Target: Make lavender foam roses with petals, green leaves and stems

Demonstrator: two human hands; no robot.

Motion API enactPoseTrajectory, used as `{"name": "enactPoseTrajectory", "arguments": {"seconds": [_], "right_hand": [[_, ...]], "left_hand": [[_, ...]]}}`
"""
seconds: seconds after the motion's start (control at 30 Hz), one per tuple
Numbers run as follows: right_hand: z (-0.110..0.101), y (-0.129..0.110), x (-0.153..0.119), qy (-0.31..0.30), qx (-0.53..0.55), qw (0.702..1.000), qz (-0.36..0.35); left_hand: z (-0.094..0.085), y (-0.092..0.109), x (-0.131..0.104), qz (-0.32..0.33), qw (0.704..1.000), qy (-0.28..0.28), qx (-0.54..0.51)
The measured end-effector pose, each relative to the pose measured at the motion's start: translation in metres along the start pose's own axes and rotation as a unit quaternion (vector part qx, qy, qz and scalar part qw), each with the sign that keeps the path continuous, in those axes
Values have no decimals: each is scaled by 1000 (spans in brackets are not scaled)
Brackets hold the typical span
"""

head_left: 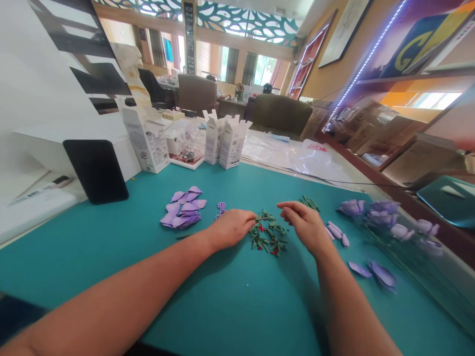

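Observation:
My left hand (233,228) is closed at the left edge of a loose pile of small green plastic pieces (277,242) with a few red bits. Its fingertips touch the pile, and whatever they pinch is hidden. On the pile's right side my right hand (303,223) hovers with index finger and thumb apart, and nothing shows between them. Lilac petals (181,217) lie stacked to the left, beside small purple wheel-shaped rings (221,205). Thin green sticks (309,203) and lilac bud-shaped pieces (335,230) lie beyond and beside my right hand.
Assembled lilac flowers (382,215) on green stems lie at the right, with loose curved petals (382,275) nearby. Open white boxes (232,143) and a white tray (193,164) with bags line the back of the green mat (222,301). A dark tablet (95,170) leans at left.

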State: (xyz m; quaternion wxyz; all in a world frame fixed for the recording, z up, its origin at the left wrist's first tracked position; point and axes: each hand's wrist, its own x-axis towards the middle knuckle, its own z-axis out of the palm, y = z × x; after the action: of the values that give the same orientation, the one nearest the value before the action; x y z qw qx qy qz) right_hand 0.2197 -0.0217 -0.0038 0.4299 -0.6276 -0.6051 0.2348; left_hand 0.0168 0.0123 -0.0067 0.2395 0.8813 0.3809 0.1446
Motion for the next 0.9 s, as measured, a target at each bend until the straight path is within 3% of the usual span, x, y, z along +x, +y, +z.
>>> {"name": "enactPoseTrajectory", "arguments": {"seconds": [0.2,0.37,0.57,0.7,0.9], "right_hand": [[-20,13,6,54,-77,994,52],[-26,19,6,-19,-203,975,91],[-23,30,6,-98,-335,934,75],[-19,37,7,-111,-382,914,76],[-9,42,10,-121,-381,915,58]], "left_hand": [[2,-2,0,-11,1000,-12,-13],[1,-2,0,-15,999,-18,-34],[-3,0,-1,-22,998,-21,-47],[-4,0,-2,-27,998,-18,-54],[-3,0,-2,-27,998,-12,-60]]}}
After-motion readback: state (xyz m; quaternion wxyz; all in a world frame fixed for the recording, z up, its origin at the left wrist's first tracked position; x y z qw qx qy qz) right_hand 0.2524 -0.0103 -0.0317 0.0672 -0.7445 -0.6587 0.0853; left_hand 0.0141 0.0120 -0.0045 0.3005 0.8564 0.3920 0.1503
